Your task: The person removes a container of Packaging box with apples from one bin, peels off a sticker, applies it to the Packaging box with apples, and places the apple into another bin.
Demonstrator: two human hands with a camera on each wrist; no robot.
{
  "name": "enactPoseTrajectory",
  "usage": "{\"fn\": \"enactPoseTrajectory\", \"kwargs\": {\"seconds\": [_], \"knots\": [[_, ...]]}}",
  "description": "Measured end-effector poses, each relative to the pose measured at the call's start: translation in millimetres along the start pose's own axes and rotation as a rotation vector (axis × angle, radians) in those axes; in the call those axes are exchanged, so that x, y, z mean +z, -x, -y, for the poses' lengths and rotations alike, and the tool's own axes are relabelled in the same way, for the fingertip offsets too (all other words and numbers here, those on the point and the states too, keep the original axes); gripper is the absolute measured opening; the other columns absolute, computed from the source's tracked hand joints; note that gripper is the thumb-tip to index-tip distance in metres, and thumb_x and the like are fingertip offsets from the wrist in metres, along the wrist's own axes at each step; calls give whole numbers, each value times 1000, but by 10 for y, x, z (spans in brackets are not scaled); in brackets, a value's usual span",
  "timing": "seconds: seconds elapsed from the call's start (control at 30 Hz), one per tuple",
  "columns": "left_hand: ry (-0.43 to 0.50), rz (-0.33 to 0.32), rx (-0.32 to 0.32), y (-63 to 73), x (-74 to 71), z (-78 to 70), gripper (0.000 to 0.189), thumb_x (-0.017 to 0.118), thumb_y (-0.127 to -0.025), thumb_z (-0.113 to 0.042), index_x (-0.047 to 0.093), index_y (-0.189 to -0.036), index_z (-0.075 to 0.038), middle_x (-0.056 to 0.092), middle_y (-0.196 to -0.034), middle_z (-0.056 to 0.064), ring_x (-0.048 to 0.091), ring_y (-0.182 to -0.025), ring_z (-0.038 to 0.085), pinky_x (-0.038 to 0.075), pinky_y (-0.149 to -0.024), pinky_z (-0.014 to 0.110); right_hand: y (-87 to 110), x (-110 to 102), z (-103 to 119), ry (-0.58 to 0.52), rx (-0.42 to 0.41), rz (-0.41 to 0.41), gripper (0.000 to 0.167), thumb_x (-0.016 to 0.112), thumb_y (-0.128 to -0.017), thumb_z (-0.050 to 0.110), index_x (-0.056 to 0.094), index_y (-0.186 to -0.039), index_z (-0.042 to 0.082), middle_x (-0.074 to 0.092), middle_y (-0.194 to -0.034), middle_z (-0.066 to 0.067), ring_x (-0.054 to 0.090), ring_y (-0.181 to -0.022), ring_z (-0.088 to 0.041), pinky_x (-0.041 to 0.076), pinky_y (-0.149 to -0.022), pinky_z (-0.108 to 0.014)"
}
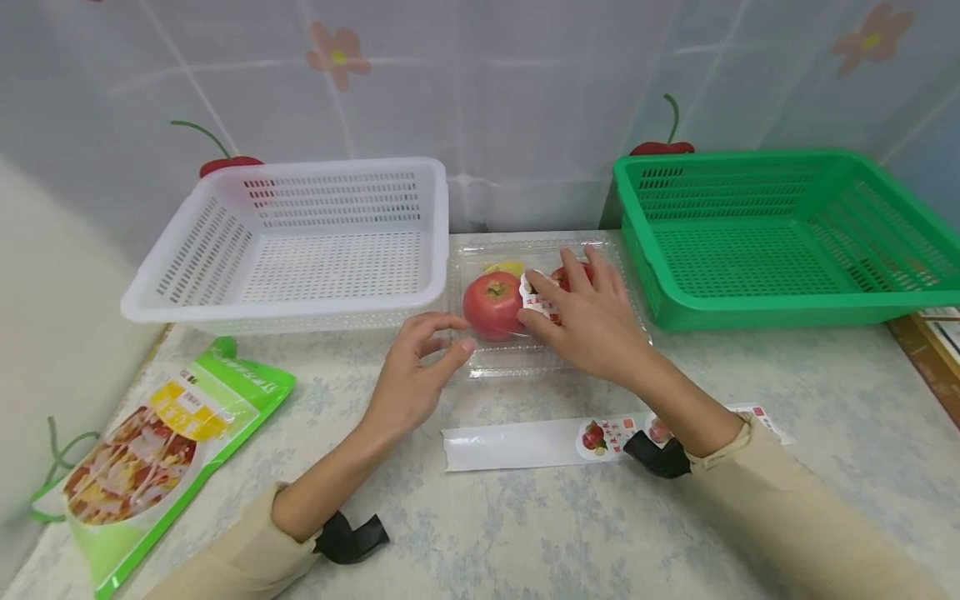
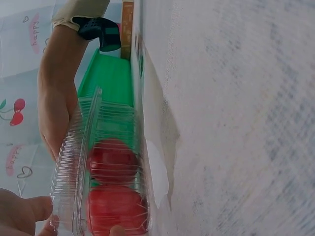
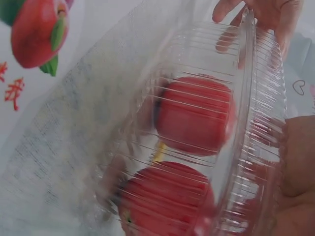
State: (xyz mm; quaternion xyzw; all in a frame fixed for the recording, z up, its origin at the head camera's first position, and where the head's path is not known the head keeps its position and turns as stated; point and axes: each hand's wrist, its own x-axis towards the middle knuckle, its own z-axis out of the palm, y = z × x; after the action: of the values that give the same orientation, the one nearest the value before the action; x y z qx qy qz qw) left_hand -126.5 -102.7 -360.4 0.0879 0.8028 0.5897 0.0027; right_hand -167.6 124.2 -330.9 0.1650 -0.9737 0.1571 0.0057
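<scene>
A lidded clear plastic clamshell box (image 1: 495, 362) lies on the table between two baskets. Inside are two red apples (image 1: 486, 310), seen through the ribbed side in both wrist views, and something small and yellow (image 1: 507, 267). My right hand (image 1: 592, 321) is spread over the lid, its fingers on a white printed sticker (image 1: 529, 305) and partly covering the right-hand apple (image 3: 194, 115). At the box's near left side, my left hand (image 1: 420, 367) has thumb and forefinger apart, fingertips right at the edge.
A strip of fruit stickers (image 1: 510, 446) lies in front of the box, passing under my right forearm. Behind on the left stands a white basket (image 1: 281, 312), on the right a green one (image 1: 795, 312). A green food bag (image 1: 142, 467) lies at the left. A patterned curtain (image 1: 525, 108) hangs behind.
</scene>
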Motion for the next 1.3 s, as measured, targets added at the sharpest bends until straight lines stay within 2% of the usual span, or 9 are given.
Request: {"fn": "enactPoseTrajectory", "kwargs": {"seconds": [0.17,0.27,0.37,0.57,0.7,0.83,1.03,1.2,1.3], "knots": [[16,-4,-11,-3,3,3,27,69,-93,-14,65,-118,-4,49,-130,12,55,-113,35,43,-101,48,-14,-79,-4,85,-24,135,60,42,-102,47,34,-155,19,16,-158,-23,8,-144,-43,7,-113,-64],[24,-4,-15,-10,11,7,27,69,-93,-14,65,-118,-4,49,-129,12,55,-113,35,44,-99,47,-31,-117,-18,136,-47,150,57,41,-103,46,36,-154,21,21,-156,-23,14,-143,-44,14,-112,-63],[24,-4,-31,-11,14,5,26,68,-93,-14,65,-118,-5,49,-130,11,55,-112,34,47,-96,46,-37,-108,-34,114,-74,93,53,47,-101,44,45,-149,22,31,-151,-23,21,-140,-45,19,-110,-65],[49,8,-65,-22,11,-29,25,68,-94,-17,66,-117,-8,46,-131,9,53,-113,34,56,-80,46,-41,-42,-100,-91,-82,-92,40,64,-94,36,68,-128,16,40,-147,-26,27,-139,-47,18,-110,-66],[45,8,-76,-24,3,-39,24,68,-94,-17,66,-117,-9,46,-132,8,53,-113,33,56,-80,43,-40,-39,-138,-149,-90,-98,37,67,-93,32,70,-125,15,39,-148,-26,24,-139,-47,14,-111,-66],[68,10,-85,-22,4,-39,25,68,-94,-16,65,-117,-7,45,-132,8,52,-114,34,57,-80,44,-41,-51,-161,-194,-90,-54,39,61,-93,23,66,-130,16,33,-152,-25,18,-141,-46,10,-111,-66],[74,18,-91,-21,9,-36,25,68,-94,-15,65,-117,-7,44,-133,9,51,-115,34,57,-81,44,-43,-133,-170,-270,-72,73,47,56,-91,10,59,-138,13,20,-157,-24,6,-144,-44,4,-111,-67],[61,20,-92,-12,9,-39,25,68,-94,-16,65,-117,-8,45,-133,8,51,-115,34,57,-80,44,-39,-206,-200,-349,-51,190,51,51,-94,3,51,-144,13,8,-161,-20,-2,-145,-40,14,-110,-69],[61,22,-93,-4,9,-43,25,68,-94,-16,65,-117,-9,45,-133,8,51,-115,34,57,-80,45,-40,-219,-214,-388,-38,222,52,47,-94,1,49,-145,13,6,-161,-18,-4,-146,-37,18,-110,-68]]}}
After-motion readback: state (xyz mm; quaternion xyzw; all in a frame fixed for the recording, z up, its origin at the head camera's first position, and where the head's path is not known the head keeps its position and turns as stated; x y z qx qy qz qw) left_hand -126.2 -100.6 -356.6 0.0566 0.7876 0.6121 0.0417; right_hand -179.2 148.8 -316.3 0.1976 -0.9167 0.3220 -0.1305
